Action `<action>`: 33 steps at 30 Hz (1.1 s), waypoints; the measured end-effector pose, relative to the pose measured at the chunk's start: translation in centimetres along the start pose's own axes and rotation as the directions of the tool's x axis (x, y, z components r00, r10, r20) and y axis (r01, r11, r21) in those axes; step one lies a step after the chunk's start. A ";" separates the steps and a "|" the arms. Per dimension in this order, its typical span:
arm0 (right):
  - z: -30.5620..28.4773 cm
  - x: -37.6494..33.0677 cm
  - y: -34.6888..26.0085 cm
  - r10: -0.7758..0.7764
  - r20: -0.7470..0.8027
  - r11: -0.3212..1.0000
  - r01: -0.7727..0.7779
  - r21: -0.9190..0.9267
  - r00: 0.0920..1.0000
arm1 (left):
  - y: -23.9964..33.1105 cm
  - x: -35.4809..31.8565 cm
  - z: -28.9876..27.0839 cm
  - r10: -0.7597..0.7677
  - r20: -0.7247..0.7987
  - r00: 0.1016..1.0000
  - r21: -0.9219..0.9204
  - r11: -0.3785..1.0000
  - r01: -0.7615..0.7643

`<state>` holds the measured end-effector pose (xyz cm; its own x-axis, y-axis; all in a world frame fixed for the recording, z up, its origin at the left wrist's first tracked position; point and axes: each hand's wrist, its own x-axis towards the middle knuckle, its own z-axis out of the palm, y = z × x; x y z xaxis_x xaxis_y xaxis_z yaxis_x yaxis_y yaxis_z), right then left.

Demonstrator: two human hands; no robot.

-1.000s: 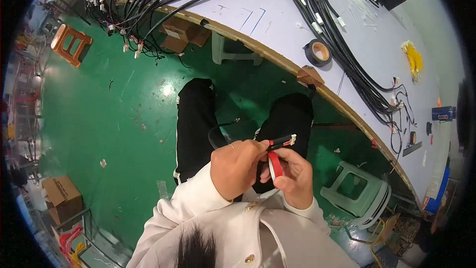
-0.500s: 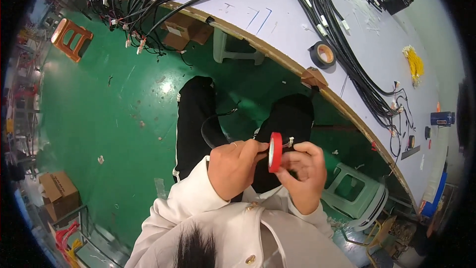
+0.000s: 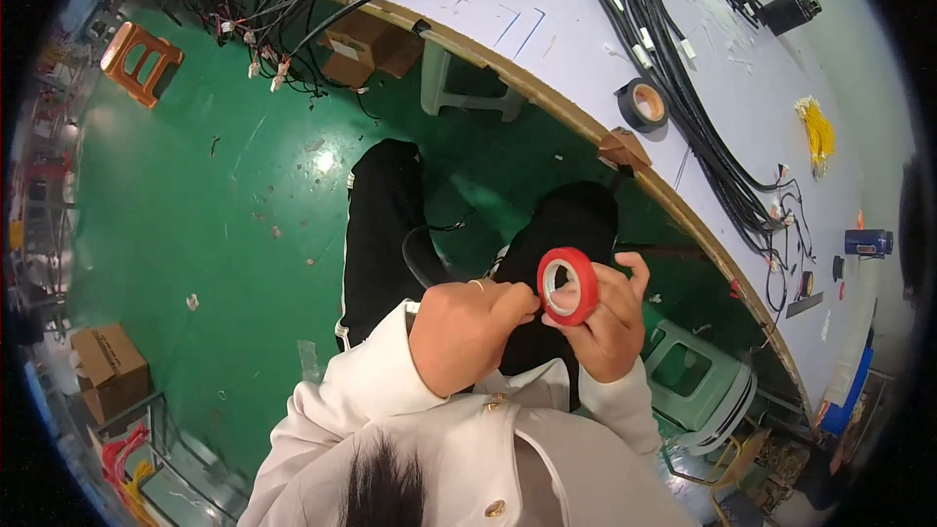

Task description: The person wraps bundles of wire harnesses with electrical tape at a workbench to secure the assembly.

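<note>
My left hand [image 3: 467, 330] is closed, its fingers curled and its thumb side toward the red tape. A thin black cable [image 3: 414, 252] runs out from under this hand, curving up over my lap to a loose end with small wires. My right hand [image 3: 613, 327] grips a roll of red tape [image 3: 588, 293] with thumb and fingers, its index finger raised. The roll's round opening faces up toward me, and its left rim is close to my left fingertips. What exactly sits between the left fingertips is hidden.
A white table [image 3: 586, 34] curves along the top and right. On it lie black cable bundles [image 3: 673, 88], a roll of black tape [image 3: 642, 104] and yellow wires [image 3: 817, 137]. A green stool [image 3: 698, 381] stands at right, an orange stool [image 3: 142, 63] far left, a cardboard box [image 3: 109, 371] lower left.
The red tape roll has turned from nearly edge-on to showing its open side and shifted slightly right. A small pale connector seen beside it before is now out of sight. My right index finger has lifted.
</note>
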<state>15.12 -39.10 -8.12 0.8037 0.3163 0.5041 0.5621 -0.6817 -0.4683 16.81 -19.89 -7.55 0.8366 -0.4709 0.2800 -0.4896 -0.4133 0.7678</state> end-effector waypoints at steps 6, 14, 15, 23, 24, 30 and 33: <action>-0.2 0.8 0.3 0.086 0.095 0.976 -0.103 0.194 0.992 | -0.5 0.0 -0.4 0.118 0.078 0.990 -0.025 0.993 -0.117; -0.8 2.2 0.4 0.095 0.176 0.950 -0.142 0.277 0.980 | -0.8 0.0 -0.7 0.247 0.095 0.964 0.045 0.967 -0.252; -0.8 2.2 0.5 0.100 0.217 0.941 -0.163 0.297 0.971 | -0.9 0.0 -0.9 0.266 0.117 0.957 0.050 0.961 -0.273; -1.6 2.5 0.3 0.260 0.355 0.822 -0.398 0.407 0.898 | -0.8 0.2 -0.7 0.386 0.028 0.922 0.100 0.917 -0.387; -1.8 2.7 0.4 0.275 0.455 0.763 -0.480 0.432 0.847 | -0.8 0.2 -0.7 0.406 0.038 0.913 0.092 0.909 -0.407; -1.1 1.4 3.0 0.148 0.894 0.177 -0.901 0.397 0.423 | -1.4 -0.4 0.4 0.376 0.002 0.927 -0.118 0.920 -0.373; 0.5 -0.5 3.7 0.113 0.925 -0.124 -0.918 0.376 0.363 | -0.8 -0.1 0.7 0.172 -0.042 0.984 -0.229 0.957 -0.177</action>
<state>16.89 -41.45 -10.47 0.5364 0.6476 -0.5412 -0.7342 0.0418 -0.6776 16.91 -20.06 -8.62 0.7498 -0.5016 0.4315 -0.5601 -0.1340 0.8175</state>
